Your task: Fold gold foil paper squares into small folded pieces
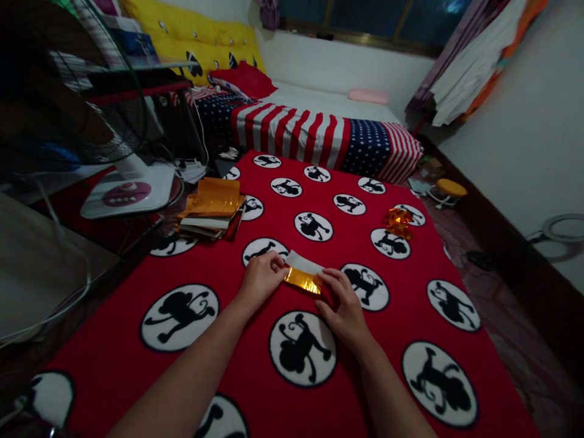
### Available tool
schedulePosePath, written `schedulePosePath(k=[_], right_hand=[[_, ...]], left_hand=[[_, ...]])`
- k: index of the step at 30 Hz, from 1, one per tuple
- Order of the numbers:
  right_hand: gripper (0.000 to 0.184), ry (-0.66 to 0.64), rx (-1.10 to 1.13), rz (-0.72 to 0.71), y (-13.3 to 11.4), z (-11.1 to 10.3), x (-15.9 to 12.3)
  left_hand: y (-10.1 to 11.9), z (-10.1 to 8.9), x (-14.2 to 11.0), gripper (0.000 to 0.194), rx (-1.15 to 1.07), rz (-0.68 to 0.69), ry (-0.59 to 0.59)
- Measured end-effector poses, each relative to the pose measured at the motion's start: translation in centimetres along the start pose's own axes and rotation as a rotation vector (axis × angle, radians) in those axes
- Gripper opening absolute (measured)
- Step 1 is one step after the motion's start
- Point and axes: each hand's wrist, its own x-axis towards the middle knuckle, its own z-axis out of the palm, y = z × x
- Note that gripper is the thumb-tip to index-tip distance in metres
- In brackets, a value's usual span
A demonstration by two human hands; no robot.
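A sheet of gold foil paper (303,280) lies on the red cloth between my two hands, its shiny gold part toward me and a whitish strip along the far side. My left hand (262,277) has its thumb and fingers closed on the sheet's left end. At the right end, my right hand (343,306) holds the paper with its bent fingertips at the corner, the thumb lower down near the gold edge. Left of the hands sits a stack of similar gold and pale sheets (212,207). Crumpled or folded shiny orange-gold pieces (398,222) rest at the far right.
The red cloth (292,234) carries white ovals with black monkey figures. A fan (130,191) stands on the left, beside cables and a desk. Beyond the cloth is a bed with a flag-patterned cover (292,134). A yellow stool (451,187) stands at the right.
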Motion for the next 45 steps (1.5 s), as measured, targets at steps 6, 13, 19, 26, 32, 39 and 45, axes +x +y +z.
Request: schedulePosePath(k=[6, 13, 19, 26, 32, 39, 45], right_hand=[[0.042, 0.091, 0.002, -0.036, 0.4, 0.4, 0.4], [0.045, 0.157, -0.147, -0.106, 0.5, 0.6, 0.3], [0.028, 0.137, -0.257, -0.164, 0.1, 0.8, 0.2], [0.025, 0.115, -0.325, -0.161, -0.2, 0.8, 0.1], [0.021, 0.077, -0.326, -0.17, -0.8, 0.7, -0.8], [0.022, 0.013, -0.254, -0.146, -1.5, 0.9, -2.3], [0.018, 0.069, -0.244, -0.036, -2.0, 1.4, -2.7]], left_hand=[[-0.2, 0.2, 0.5, 0.026, -0.215, 0.003, -0.08], [-0.3, -0.3, 0.8, 0.037, -0.209, 0.015, -0.145], [-0.1, -0.3, 0.3, 0.04, 0.012, 0.108, -0.084], [2.1, -0.2, -2.9, 0.02, 0.279, 0.596, -0.085], [1.8, 0.0, -5.3, 0.036, 0.292, 0.635, -0.307], [0.6, 0.1, -6.1, 0.03, 0.205, 0.639, -0.264], [0.2, 0.6, -4.7, 0.02, 0.122, 0.602, -0.237]])
